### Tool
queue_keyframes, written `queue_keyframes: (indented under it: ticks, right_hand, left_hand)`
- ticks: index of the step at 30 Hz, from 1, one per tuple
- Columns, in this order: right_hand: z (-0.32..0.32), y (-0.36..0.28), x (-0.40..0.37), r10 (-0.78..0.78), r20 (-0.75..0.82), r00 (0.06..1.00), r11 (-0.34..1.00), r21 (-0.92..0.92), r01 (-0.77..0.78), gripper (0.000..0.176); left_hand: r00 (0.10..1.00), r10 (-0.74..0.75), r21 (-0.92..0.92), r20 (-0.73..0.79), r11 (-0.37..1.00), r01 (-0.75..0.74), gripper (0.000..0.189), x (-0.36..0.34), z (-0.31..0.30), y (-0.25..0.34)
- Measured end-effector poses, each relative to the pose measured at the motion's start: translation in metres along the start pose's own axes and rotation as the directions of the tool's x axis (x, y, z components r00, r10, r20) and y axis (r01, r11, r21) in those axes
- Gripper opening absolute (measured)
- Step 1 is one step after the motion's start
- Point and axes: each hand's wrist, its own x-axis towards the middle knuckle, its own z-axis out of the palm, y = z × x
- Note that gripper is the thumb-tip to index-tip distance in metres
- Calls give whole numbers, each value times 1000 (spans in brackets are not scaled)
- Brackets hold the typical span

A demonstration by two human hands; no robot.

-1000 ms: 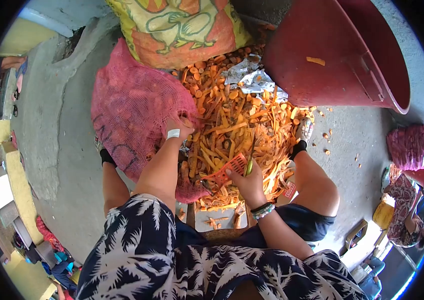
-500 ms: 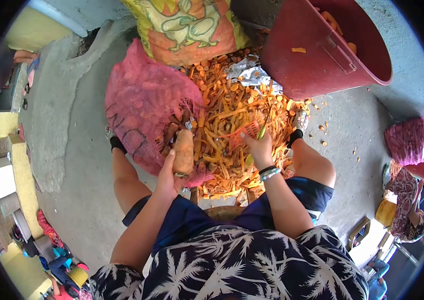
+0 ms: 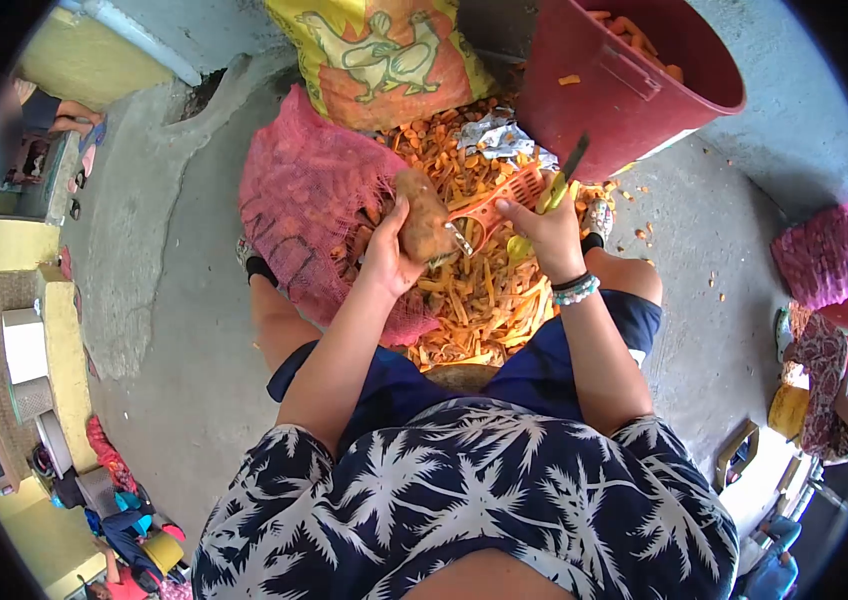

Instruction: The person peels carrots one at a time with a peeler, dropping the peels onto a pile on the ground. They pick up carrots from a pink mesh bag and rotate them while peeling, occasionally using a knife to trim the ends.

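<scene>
My left hand (image 3: 391,258) is wrapped round a thick, brownish, unpeeled carrot (image 3: 424,212), held upright above the peelings. In my right hand (image 3: 550,237) is an orange peeler (image 3: 506,206) with a perforated handle. Its metal blade is at the carrot's right side; whether it touches cannot be made out. The same hand also grips a knife (image 3: 552,194) with a yellow-green handle, its dark blade pointing up and away. Below both hands lies a heap of orange peelings and carrot ends (image 3: 474,315). A pink mesh sack (image 3: 309,200) of carrots lies beside my left hand.
A large red bucket (image 3: 584,110) with peeled carrots (image 3: 634,40) stands at the back right. A yellow-and-orange sack (image 3: 379,70) printed with poultry stands behind the heap. Crumpled paper (image 3: 494,135) lies between them. Another pink sack (image 3: 822,255) and a seated person (image 3: 824,385) are at far right.
My hands have come closer together. The carrot has risen and moved right, and the peeler has been brought up against or close to it. The knife blade now shows, pointing upward.
</scene>
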Motion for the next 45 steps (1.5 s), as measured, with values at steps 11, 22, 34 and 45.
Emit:
queue_keyframes:
  ticks: [11,22,34,45]
  right_hand:
    - [-14,12,111,-351,-153,924,861,-441,254,29]
    - [46,-26,23,-173,369,913,863,-390,321,51]
    - [53,-44,14,-202,440,875,779,-470,416,62]
    - [46,-57,32,-236,362,902,804,-450,390,46]
  left_hand:
    - [999,-48,239,21,970,41,42,-35,22,3]
    - [996,79,80,-32,994,-77,38,-32,15,9]
    - [991,107,-14,74,994,-107,47,-41,16,15]
    - [994,84,-11,72,996,-84,42,-33,-1,19]
